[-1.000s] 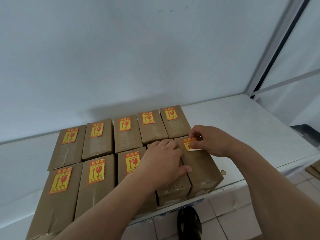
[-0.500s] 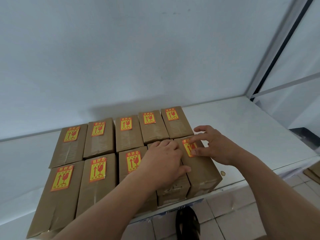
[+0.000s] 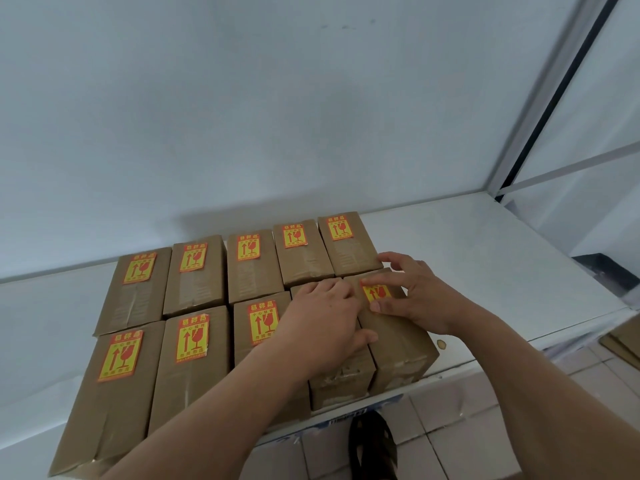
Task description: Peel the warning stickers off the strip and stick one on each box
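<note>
Here ten brown cardboard boxes stand packed side by side in two rows of five on a white shelf (image 3: 485, 244), each with its long axis running from the near edge toward the far wall.

In the far row, every box carries a yellow-and-red warning sticker near its far end, from the far-left box (image 3: 133, 292) to the far-right box (image 3: 348, 244). Each sticker sits with its long side along the box and its arrow pointing away toward the wall.

In the near row, the near-left box (image 3: 107, 403), the second box (image 3: 188, 372) and the third box (image 3: 258, 327) each show a sticker placed the same way.

The left hand (image 3: 322, 327) lies palm down over the fourth near box (image 3: 341, 382), fingers stretched flat and relaxed, thumb at the box's right edge; it grasps nothing. Whether that box has a sticker under the hand cannot be told.

The newest sticker (image 3: 375, 293) sits at the far end of the near-right box (image 3: 401, 344), arrow toward the wall. The right hand (image 3: 420, 296) presses it down with straightened index finger and thumb, one at its far edge and one at its near edge, the other fingers spread above the box.

Below the shelf edge, pale floor tiles (image 3: 450, 427) and a dark shoe (image 3: 372, 445) show.
</note>
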`<state>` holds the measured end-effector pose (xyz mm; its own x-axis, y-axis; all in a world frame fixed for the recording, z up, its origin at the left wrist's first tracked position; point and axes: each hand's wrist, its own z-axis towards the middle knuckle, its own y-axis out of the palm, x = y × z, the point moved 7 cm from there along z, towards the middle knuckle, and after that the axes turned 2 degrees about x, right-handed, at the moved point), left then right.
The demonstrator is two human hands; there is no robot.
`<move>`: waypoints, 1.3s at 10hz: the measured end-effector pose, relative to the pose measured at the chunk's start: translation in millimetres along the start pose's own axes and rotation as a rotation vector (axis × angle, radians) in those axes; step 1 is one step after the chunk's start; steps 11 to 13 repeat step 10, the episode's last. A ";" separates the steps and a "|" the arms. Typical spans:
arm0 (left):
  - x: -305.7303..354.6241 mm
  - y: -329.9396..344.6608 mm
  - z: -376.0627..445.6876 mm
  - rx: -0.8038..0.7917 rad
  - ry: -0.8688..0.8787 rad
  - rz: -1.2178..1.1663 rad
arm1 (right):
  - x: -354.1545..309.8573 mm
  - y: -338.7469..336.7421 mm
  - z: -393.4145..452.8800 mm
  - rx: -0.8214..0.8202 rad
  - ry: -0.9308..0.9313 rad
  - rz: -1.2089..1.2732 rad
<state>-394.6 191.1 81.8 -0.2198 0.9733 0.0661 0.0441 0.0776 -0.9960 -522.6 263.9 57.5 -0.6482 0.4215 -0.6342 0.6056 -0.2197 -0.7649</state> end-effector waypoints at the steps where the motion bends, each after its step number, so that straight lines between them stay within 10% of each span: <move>1: -0.8 0.9 0.3 0.005 0.002 -0.011 | -1.4 0.7 1.3 -0.017 0.010 -0.054; 13: 1.3 -3.3 3.8 -0.001 -0.002 0.004 | 9.5 -9.3 -6.2 0.072 0.081 0.015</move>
